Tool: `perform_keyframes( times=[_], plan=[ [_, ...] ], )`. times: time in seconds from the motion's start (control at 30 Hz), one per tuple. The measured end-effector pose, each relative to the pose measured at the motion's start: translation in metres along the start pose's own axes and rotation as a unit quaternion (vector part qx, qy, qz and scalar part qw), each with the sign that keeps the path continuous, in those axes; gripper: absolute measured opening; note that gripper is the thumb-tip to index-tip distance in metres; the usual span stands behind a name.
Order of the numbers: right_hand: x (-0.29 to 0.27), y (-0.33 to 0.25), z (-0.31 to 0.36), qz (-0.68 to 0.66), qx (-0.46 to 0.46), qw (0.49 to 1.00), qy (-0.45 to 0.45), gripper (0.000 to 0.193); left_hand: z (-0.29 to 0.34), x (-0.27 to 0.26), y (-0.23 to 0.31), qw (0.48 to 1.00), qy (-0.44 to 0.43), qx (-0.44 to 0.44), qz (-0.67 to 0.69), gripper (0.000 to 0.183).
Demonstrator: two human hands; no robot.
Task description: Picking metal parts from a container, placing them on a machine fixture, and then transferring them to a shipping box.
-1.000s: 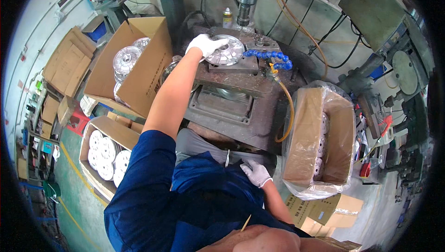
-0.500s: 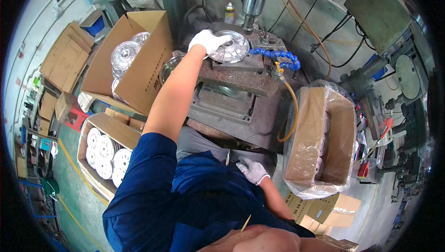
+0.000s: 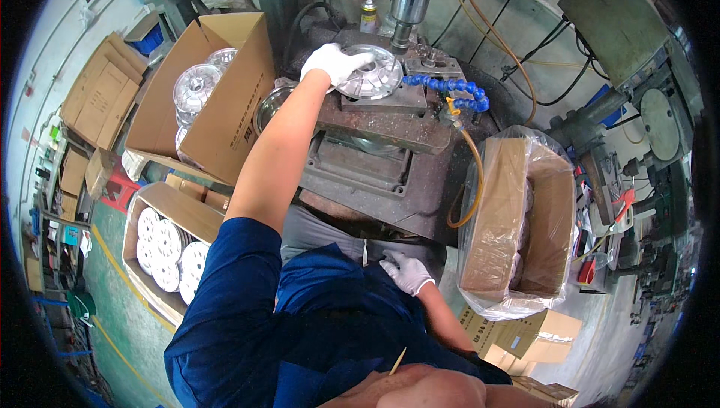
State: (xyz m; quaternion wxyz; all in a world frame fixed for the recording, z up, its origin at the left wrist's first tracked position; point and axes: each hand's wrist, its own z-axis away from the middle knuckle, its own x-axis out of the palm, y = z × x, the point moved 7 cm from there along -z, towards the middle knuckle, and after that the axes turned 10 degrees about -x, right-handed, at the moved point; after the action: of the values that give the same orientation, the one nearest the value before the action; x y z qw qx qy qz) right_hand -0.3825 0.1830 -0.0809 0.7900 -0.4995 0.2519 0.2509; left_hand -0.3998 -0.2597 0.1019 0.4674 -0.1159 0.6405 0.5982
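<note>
My left hand point(image 3: 331, 64), in a white glove, grips the left edge of a shiny round metal wheel-like disc point(image 3: 385, 79), with the thumb side across its top. The disc lies on the metal fixture point(image 3: 390, 103) of a press, beneath and slightly left of the steel ram point(image 3: 412, 3). Fingers under the disc's rim are hidden. A blue segmented hose point(image 3: 448, 86) ends close to the disc's right edge. My right hand point(image 3: 409, 273), also gloved, rests on my lap with its fingers loosely spread and nothing in it.
Similar metal discs point(image 3: 196, 88) are stacked in a tall cardboard box point(image 3: 229, 119) at left. Flat white discs point(image 3: 166, 247) fill a lower box. A plastic-lined box point(image 3: 491, 235) stands at right. A spray can point(image 3: 368, 16) and an orange hose point(image 3: 478, 175) are by the press.
The whole view has shifted slightly. My left hand stays at the disc's left edge, a little further out toward the rim. My right hand still rests on my lap.
</note>
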Motion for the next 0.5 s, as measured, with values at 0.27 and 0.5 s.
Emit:
perform_keyframes(
  times=[0.27,0.5],
  plan=[
    [-0.001,-0.001,0.003,0.002,0.014,1.000,-0.012,0.054,0.007,-0.005,0.004,1.000,0.008,-0.005,-0.007,0.095],
    [0.004,0.010,0.002,0.000,-0.010,1.000,0.009,0.054,0.002,-0.002,0.002,1.000,0.002,0.000,-0.002,0.094]
  ],
)
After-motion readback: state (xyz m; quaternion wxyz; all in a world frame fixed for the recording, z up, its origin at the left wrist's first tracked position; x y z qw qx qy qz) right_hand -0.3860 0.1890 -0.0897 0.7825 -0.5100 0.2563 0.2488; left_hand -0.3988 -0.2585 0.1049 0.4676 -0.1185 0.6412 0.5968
